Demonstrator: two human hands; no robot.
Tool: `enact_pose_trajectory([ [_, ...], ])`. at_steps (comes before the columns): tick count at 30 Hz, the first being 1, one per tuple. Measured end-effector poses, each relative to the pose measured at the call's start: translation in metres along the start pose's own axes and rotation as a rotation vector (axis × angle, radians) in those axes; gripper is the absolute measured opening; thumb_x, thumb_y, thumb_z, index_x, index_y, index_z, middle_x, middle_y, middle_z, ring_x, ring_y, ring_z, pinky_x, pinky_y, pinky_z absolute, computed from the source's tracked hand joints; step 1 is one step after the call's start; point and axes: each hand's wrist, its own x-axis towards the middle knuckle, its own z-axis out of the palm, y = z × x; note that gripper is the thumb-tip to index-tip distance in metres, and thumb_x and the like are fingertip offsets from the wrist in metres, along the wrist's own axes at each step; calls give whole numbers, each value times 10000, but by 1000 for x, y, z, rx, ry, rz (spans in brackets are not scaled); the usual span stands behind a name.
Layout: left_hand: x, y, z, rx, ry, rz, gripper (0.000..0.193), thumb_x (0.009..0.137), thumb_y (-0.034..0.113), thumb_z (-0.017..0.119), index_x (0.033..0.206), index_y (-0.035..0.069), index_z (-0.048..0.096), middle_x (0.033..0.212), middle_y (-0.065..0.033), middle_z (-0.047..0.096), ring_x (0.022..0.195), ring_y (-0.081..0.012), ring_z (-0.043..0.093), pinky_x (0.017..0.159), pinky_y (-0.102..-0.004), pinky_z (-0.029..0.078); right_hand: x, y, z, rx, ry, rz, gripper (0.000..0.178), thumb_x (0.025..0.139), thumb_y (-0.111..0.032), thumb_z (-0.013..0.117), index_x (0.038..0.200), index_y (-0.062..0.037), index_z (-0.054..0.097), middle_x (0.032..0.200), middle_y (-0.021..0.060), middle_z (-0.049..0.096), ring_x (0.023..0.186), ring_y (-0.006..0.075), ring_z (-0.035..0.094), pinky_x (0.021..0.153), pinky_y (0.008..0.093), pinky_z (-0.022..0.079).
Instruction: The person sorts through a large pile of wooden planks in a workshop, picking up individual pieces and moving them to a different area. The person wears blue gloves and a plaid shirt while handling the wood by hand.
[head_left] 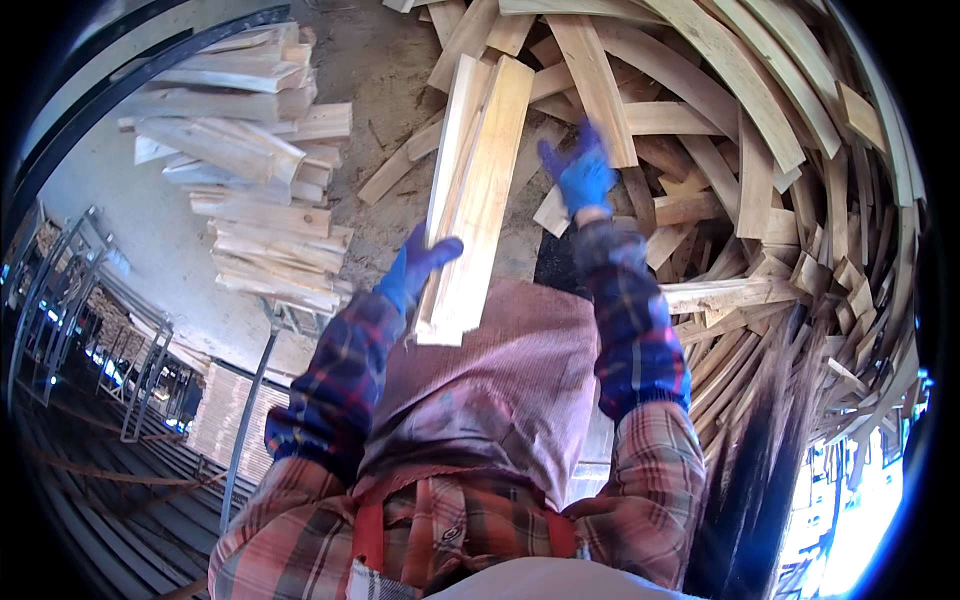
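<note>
My left hand, in a blue glove, grips a small stack of pale wooden boards by its left edge near the close end. The boards lie lengthwise before me, their near end against the brown apron. To the right, my blue-gloved right hand is empty and somewhat blurred, its thumb and fingers apart. It is beside the lower end of a loose plank that leans out of the heap; whether they touch I cannot tell.
A large jumbled heap of wooden slats fills the right side and curves toward me. At the far left, shorter boards stand in a stacked row. Metal racks and a thin upright post are at the lower left.
</note>
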Motion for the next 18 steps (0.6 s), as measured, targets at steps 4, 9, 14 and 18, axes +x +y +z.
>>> enact_pose_trajectory([
  [4, 21, -30, -13, 13, 39, 54, 678, 782, 221, 739, 1335, -9, 421, 1123, -112, 594, 986, -194, 586, 857, -335, 493, 93, 36, 10, -514, 145, -33, 935, 666, -495, 756, 1400, -87, 346, 1290, 170, 505, 1164, 354, 512, 875, 491, 471],
  [9, 22, -40, -18, 32, 58, 54, 761, 775, 247, 751, 1387, 5, 369, 1179, -114, 566, 1020, -207, 571, 886, -341, 484, 69, -12, -20, -397, -158, -41, 1042, 644, -550, 772, 1410, -13, 314, 1119, 200, 612, 1007, 353, 617, 815, 430, 523],
  [14, 6, -24, -2, -266, 55, 71, 814, 807, 321, 738, 1434, 25, 311, 1329, -122, 464, 1185, -207, 482, 999, -343, 411, -90, -84, -29, 31, -345, 121, 941, 657, -563, 785, 1281, 56, 449, 1050, 237, 629, 953, 366, 629, 827, 421, 514],
  [18, -6, -8, 7, -8, -7, 149, 914, 812, 382, 736, 1481, 60, 203, 1391, -135, 406, 1259, -233, 426, 1057, -358, 368, -132, -87, -15, 552, -347, 231, 522, 832, -420, 710, 1085, 26, 607, 936, 169, 648, 828, 252, 642, 715, 376, 515],
])
